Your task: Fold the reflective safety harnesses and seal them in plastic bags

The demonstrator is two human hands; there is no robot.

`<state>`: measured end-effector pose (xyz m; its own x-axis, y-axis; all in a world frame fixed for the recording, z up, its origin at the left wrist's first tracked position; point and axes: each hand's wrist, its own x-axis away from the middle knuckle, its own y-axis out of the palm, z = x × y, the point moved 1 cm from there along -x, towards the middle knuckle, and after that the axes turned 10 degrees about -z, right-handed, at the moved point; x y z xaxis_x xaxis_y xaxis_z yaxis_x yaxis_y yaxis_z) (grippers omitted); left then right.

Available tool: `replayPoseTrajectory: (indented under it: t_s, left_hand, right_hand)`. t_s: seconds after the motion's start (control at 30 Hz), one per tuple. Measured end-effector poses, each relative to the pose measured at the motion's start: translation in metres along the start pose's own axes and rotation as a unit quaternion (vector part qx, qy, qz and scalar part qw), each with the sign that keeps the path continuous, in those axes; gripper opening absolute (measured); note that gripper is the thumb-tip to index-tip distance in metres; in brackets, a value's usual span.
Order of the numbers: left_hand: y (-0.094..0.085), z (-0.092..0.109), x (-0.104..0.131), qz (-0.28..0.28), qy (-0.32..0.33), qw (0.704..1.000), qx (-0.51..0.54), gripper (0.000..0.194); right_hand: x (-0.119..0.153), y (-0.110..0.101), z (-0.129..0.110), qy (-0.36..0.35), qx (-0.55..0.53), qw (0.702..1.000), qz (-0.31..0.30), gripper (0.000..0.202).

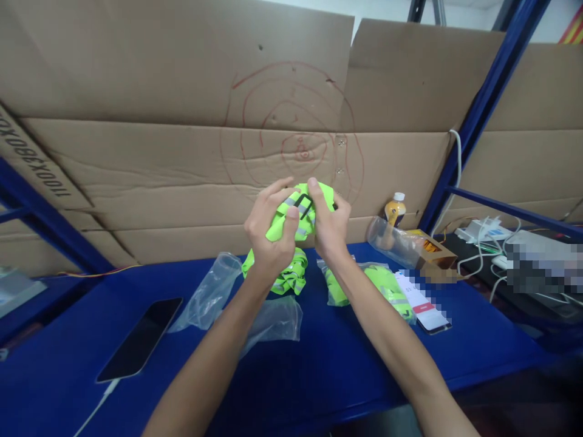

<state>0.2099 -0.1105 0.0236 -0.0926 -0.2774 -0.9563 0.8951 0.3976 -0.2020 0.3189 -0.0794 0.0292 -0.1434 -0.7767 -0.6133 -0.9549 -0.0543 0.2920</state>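
A folded neon-yellow reflective strap bundle (303, 227) with a black buckle is held up above the table between both hands. My left hand (272, 229) wraps round its left side, thumb pressed on the front. Gripping the right side is my right hand (328, 223), its thumb near the top edge. Below them on the blue table lies another loose neon bundle (291, 274). Clear plastic bags (212, 288) lie beside and in front of that bundle. To the right, neon bundles in clear bags (385, 285) sit partly behind my right forearm.
A black phone (141, 338) with a white cable lies on the blue table (319, 376) at left. Another phone (421, 303), a bottle (395, 209), a clear container and an open carton (435, 252) are at right. Cardboard (159, 176) stands behind.
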Motion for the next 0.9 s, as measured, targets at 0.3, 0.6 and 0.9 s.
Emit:
replayPoseTrajectory:
  t_s: [0.3, 0.6, 0.9]
  left_hand:
    - [0.013, -0.006, -0.004, 0.035, -0.161, 0.980, 0.108, 0.027]
    - [-0.002, -0.010, -0.005, 0.159, -0.179, 0.969, 0.065, 0.024]
    - [0.003, 0.003, -0.005, 0.086, -0.139, 0.983, 0.088, 0.015]
  right_hand:
    - [-0.003, -0.016, 0.004, -0.037, 0.056, 0.994, -0.081, 0.078]
    - [0.026, 0.011, -0.012, -0.141, 0.230, 0.961, -0.057, 0.082]
    - [-0.003, -0.002, 0.003, -0.001, 0.008, 1.000, -0.010, 0.058]
